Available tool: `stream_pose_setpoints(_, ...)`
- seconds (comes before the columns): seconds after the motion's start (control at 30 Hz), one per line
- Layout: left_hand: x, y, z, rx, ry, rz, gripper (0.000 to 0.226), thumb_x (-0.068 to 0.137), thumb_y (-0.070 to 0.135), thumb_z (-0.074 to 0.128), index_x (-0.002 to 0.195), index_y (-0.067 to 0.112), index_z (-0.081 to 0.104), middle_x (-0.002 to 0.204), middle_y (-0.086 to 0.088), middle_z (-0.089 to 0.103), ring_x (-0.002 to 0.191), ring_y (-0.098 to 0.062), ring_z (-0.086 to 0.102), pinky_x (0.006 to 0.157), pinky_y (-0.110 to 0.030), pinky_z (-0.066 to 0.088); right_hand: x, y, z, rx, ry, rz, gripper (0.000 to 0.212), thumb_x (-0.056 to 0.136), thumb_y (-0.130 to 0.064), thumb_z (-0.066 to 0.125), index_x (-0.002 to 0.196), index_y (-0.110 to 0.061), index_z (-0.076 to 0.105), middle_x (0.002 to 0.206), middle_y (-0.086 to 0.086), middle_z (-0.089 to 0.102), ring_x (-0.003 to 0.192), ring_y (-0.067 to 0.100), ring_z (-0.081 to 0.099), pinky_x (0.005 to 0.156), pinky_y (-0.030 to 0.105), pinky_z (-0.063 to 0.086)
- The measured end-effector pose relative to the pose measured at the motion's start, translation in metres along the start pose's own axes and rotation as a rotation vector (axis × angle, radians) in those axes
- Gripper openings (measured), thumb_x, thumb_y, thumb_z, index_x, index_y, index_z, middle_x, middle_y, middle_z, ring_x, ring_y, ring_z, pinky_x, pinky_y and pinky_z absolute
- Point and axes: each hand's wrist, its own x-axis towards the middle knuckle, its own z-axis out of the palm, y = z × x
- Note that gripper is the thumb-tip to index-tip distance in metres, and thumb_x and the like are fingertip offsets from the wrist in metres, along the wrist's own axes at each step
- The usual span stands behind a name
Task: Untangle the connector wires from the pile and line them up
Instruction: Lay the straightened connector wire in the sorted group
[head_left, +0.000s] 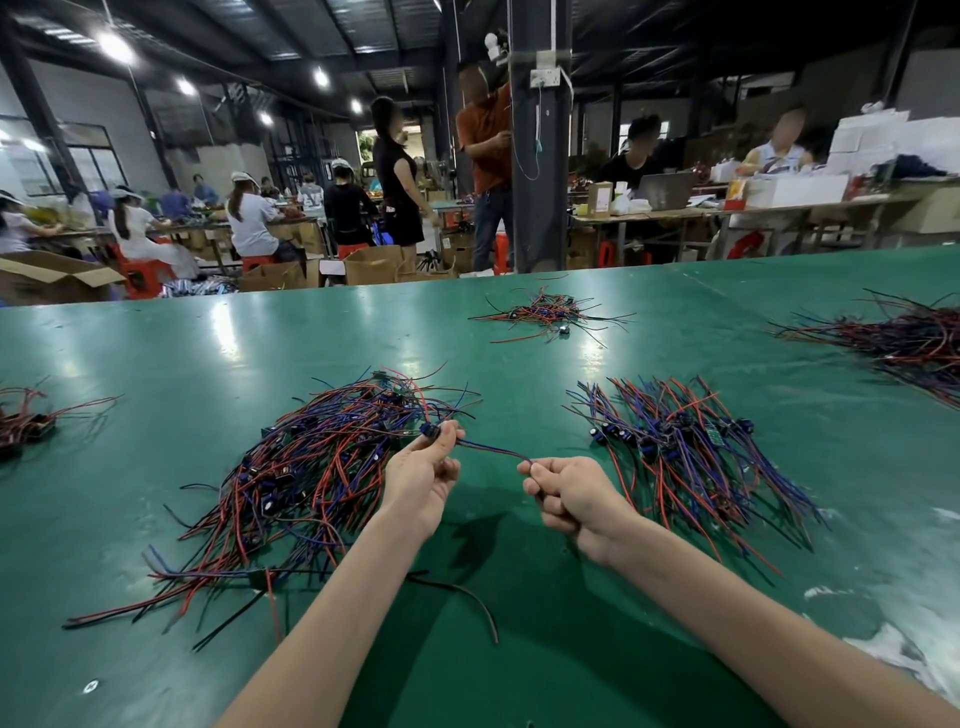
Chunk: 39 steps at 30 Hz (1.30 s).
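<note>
Connector wire (493, 451), head view: I see it stretched at frame centre between both hands, held above the green table (182, 353). Left hand (423, 467) pinches its component end between thumb and fingers, just beside the tangled pile (311, 467) at centre left; right hand (569, 493), fingers curled, pinches the free end. Lined-up bunch (691, 452) lies right of centre, wires roughly parallel, apart from both hands.

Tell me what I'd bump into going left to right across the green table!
small wire bundle → big tangled wire pile → left hand → held connector wire → right hand → neater wire pile → far-right wire pile
</note>
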Motion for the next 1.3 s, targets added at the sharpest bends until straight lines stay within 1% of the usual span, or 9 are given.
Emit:
stream_pose_setpoints(0.2,-0.001,0.002,-0.003,0.019,0.019,0.002,0.007,0.086,0.004,0.062,0.08,0.006,0.064,0.061,0.001,0.069,0.036,-0.002,0.042,0.043,-0.012,0.042,-0.003,0.005,0.003,-0.03,-0.034,-0.022,0.023,0.101,-0.002,0.038,0.086,-0.004,0.055,0.059,0.002,0.049,0.031,0.002,0.025,0.029,0.014,0.019)
stream_pose_setpoints(0.3,-0.002,0.004,-0.004,0.058,0.031,0.013,0.007,0.086,0.005,0.063,0.08,0.006,0.064,0.059,0.003,0.068,0.036,-0.001,0.042,0.043,-0.013,0.042,-0.004,0.005,0.002,-0.176,-0.071,-0.102,0.02,0.1,-0.003,0.04,0.088,-0.005,0.056,0.057,0.001,0.054,0.03,0.003,0.025,0.031,0.014,0.019)
stream_pose_setpoints(0.5,-0.004,0.006,-0.004,0.177,-0.041,-0.016,0.006,0.085,0.007,0.065,0.081,0.003,0.067,0.06,0.003,0.068,0.039,-0.003,0.042,0.043,-0.015,0.043,-0.01,-0.004,-0.01,-0.345,-0.424,0.036,0.015,0.093,0.0,0.047,0.086,-0.004,0.06,0.066,0.007,0.07,0.028,0.003,0.026,0.031,0.011,0.019)
stream_pose_setpoints(0.63,-0.01,-0.001,0.003,0.213,-0.131,-0.068,0.004,0.085,0.008,0.065,0.086,0.004,0.067,0.065,0.002,0.067,0.04,-0.002,0.044,0.043,-0.014,0.044,-0.008,-0.008,-0.013,-0.421,-0.467,0.067,0.013,0.09,-0.006,0.052,0.095,-0.003,0.063,0.083,0.012,0.074,0.03,0.004,0.023,0.032,0.01,0.018)
stream_pose_setpoints(0.8,-0.023,-0.021,0.012,0.292,-0.292,-0.13,0.007,0.088,0.004,0.06,0.092,0.009,0.063,0.065,0.0,0.067,0.048,-0.007,0.056,0.052,-0.017,0.051,-0.002,-0.004,-0.013,-0.28,-0.338,-0.035,0.021,0.093,-0.009,0.055,0.075,-0.004,0.062,0.07,0.011,0.07,0.027,0.003,0.026,0.031,0.011,0.017)
stream_pose_setpoints(1.0,-0.025,-0.02,0.017,0.307,-0.333,-0.153,0.009,0.085,0.007,0.063,0.093,0.01,0.061,0.085,-0.004,0.064,0.07,-0.011,0.056,0.072,-0.027,0.045,0.002,-0.008,-0.012,-0.312,-0.158,-0.137,0.021,0.094,0.0,0.049,0.079,-0.003,0.063,0.064,0.013,0.063,0.026,0.003,0.026,0.031,0.012,0.016)
stream_pose_setpoints(1.13,-0.026,-0.019,0.017,0.361,-0.298,-0.183,0.013,0.088,0.012,0.063,0.1,0.013,0.058,0.094,-0.002,0.06,0.069,-0.009,0.052,0.064,-0.019,0.045,0.011,-0.031,-0.029,-0.48,0.06,-0.363,0.015,0.095,-0.006,0.052,0.091,0.002,0.064,0.073,0.013,0.068,0.031,0.004,0.031,0.031,0.016,0.024)
stream_pose_setpoints(1.23,-0.025,-0.017,0.016,0.348,-0.287,-0.197,0.016,0.09,0.014,0.061,0.106,0.012,0.058,0.102,-0.003,0.061,0.075,-0.012,0.054,0.063,-0.02,0.047,0.015,-0.053,-0.055,-0.594,0.286,-0.556,0.015,0.096,-0.011,0.052,0.095,-0.004,0.065,0.077,0.01,0.07,0.037,0.002,0.038,0.036,0.015,0.029)
stream_pose_setpoints(1.3,-0.025,-0.018,0.016,0.358,-0.275,-0.188,0.017,0.091,0.014,0.06,0.108,0.009,0.059,0.103,-0.004,0.063,0.075,-0.014,0.055,0.061,-0.02,0.048,0.018,-0.062,-0.075,-0.625,0.418,-0.577,0.016,0.096,-0.013,0.053,0.093,-0.006,0.067,0.072,0.006,0.07,0.041,0.01,0.039,0.039,0.021,0.031)
